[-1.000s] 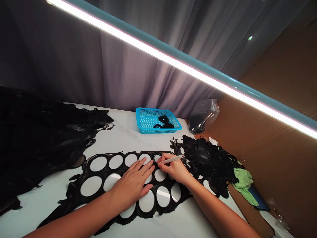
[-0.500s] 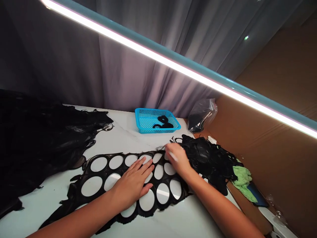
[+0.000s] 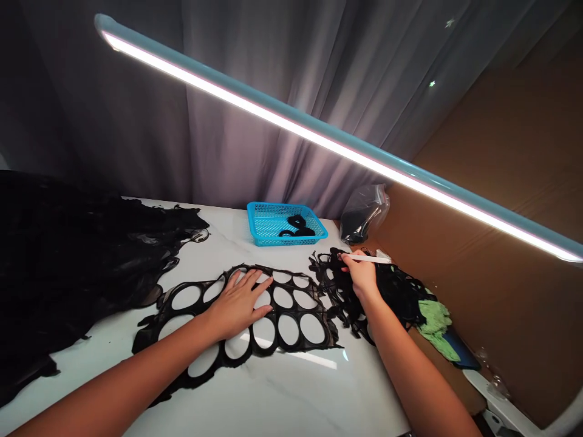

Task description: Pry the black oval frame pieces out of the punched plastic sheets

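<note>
A black rubbery sheet (image 3: 230,303) full of round and oval holes lies on the white table (image 3: 291,400). Flat on its middle rests my left hand (image 3: 239,303), fingers spread. My right hand (image 3: 362,276) is closed around a slim white stick-like tool (image 3: 368,259); its tip is hard to make out against the black. That hand is over the left part of a tangled heap of black scraps (image 3: 396,291), to the right of the sheet. Whether a scrap is caught at the tool's tip, I cannot tell.
Behind the sheet stands a blue perforated basket (image 3: 268,241) holding a few black rings. A large black pile (image 3: 82,267) covers the left side. At right are a clear plastic bag (image 3: 364,212) and a green cloth (image 3: 435,325). A lit tube lamp (image 3: 291,121) crosses above.
My right hand has moved right with the tool, from the sheet's far edge to the scrap heap. The sheet's right end has shifted back, and my left hand has moved slightly left and back.
</note>
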{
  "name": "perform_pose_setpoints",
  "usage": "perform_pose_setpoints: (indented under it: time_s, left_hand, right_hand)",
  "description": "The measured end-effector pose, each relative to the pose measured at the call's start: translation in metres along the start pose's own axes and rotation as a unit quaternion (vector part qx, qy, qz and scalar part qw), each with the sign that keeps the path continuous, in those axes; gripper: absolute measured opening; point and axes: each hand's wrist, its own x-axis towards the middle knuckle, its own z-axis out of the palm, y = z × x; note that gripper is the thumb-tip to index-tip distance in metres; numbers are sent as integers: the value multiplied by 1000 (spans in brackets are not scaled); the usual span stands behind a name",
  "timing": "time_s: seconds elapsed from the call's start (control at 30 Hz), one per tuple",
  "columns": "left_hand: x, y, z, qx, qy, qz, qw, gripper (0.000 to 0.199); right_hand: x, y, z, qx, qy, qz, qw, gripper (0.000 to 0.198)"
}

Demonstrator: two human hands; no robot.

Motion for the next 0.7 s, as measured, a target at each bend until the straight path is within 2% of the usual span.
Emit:
perform_pose_setpoints:
  time_s: [0.13,0.27,0.43,0.5,0.57,0.7]
  left_hand:
    - [-2,17,-11,25,34,16,999,47]
    - [-10,39,-13,31,48,59,997,27]
    - [-34,53,5,26,49,80,995,41]
    - [-43,53,10,26,51,82,995,42]
    - [-51,51,13,22,52,86,995,43]
    - [-56,49,10,-11,56,78,995,42]
  right_hand:
    - [-5,-6,-1,78,-73,73,992,38]
    - [-34,-15,15,115,-171,122,971,39]
    - [-79,-18,38,125,-317,143,929,32]
    - [-94,-17,45,97,-360,119,920,26]
    - [-105,-16,49,31,-378,58,923,21]
    - [-113,-13,52,-102,-360,-71,925,20]
